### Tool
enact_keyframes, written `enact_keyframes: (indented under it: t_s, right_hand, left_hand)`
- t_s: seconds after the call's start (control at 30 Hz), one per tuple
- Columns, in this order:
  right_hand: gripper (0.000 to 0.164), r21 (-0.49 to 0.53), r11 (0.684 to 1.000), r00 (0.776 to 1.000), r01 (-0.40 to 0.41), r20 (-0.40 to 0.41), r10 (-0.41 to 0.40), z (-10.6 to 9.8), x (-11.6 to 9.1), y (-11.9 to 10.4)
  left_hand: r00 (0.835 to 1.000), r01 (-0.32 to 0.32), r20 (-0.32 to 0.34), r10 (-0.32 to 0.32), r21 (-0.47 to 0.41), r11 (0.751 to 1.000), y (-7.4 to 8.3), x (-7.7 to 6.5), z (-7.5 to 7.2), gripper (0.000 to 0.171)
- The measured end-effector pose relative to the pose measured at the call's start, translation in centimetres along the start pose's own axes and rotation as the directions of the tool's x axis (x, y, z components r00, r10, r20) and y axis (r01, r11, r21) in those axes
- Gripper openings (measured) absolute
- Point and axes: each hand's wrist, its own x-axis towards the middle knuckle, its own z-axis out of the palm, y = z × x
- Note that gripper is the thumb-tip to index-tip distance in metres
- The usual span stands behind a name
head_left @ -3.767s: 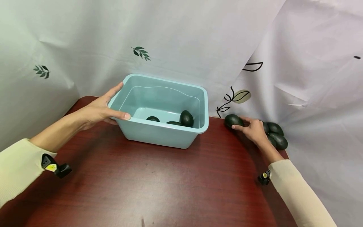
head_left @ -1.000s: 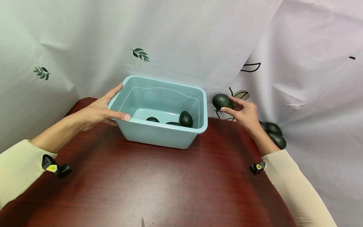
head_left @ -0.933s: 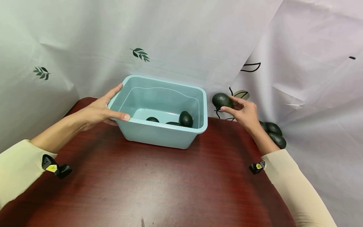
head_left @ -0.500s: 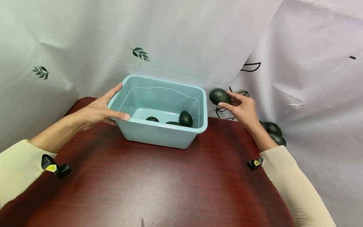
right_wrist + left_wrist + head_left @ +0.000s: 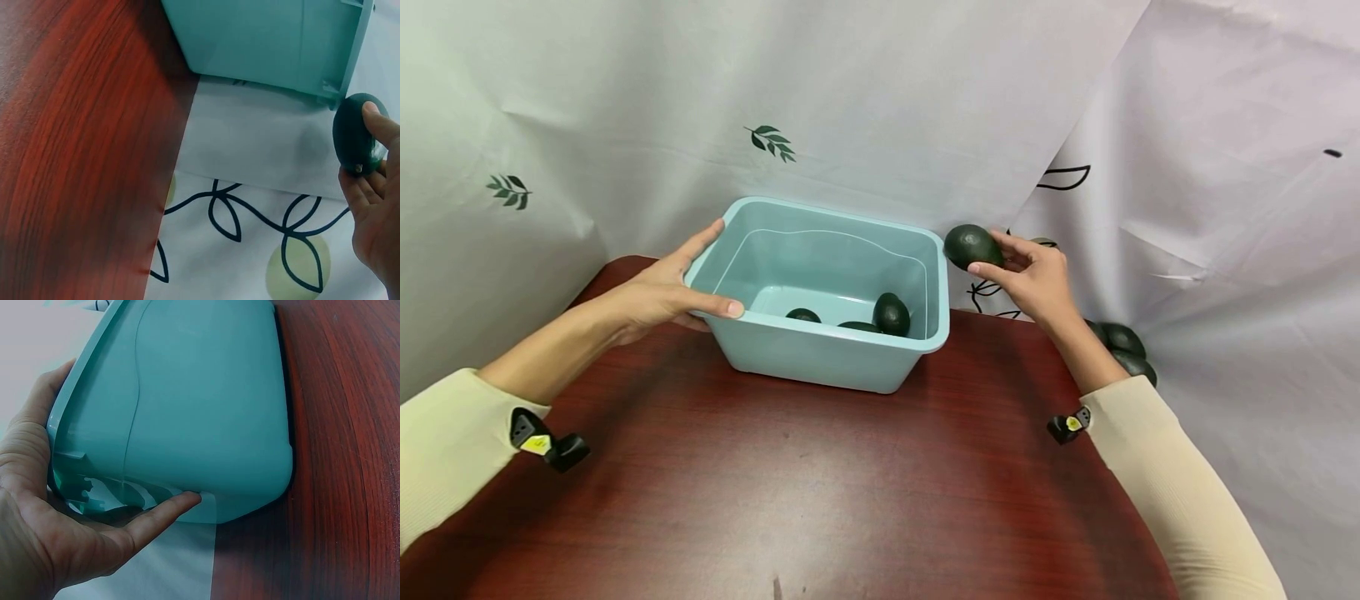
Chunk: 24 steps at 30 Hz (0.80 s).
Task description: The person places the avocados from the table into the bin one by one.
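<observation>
In the head view a light blue plastic bin (image 5: 820, 350) stands at the back of the table. My left hand (image 5: 655, 296) grips its left end, the thumb along the near rim and the fingers at the left side. Inside lie dark green avocados (image 5: 892, 315), partly hidden by the front wall. My right hand (image 5: 1037, 279) pinches another avocado (image 5: 972, 247) between thumb and fingers, raised beside the bin's right rim. The right wrist view shows that held avocado (image 5: 357, 132) close to the rim's corner.
Several more avocados (image 5: 1123, 338) are grouped at the table's right edge, partly covered by my right forearm. A white curtain (image 5: 865, 100) with leaf prints hangs behind the reddish-brown table (image 5: 820, 483).
My right hand has picked the avocado up from the table's right side and carried it up and left to the bin's rim. My left hand stays on the bin.
</observation>
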Motion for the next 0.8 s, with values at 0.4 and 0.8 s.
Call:
enact_keyframes:
  t_s: [0.4,0.8]
  right_hand:
    - [0.060,0.034,0.999,0.999,0.029,-0.026,-0.028,0.1,0.9,-1.0]
    - [0.060,0.058,0.997,0.999,0.047,-0.008,-0.047,0.4,1.7,-2.4]
  left_hand:
    - [1.000,0.001,-0.001,-0.001,-0.002,1.000,0.1,-0.1,0.0,0.131]
    - [1.000,-0.003,0.002,0.003,0.002,1.000,-0.1,0.1,-0.1,0.131]
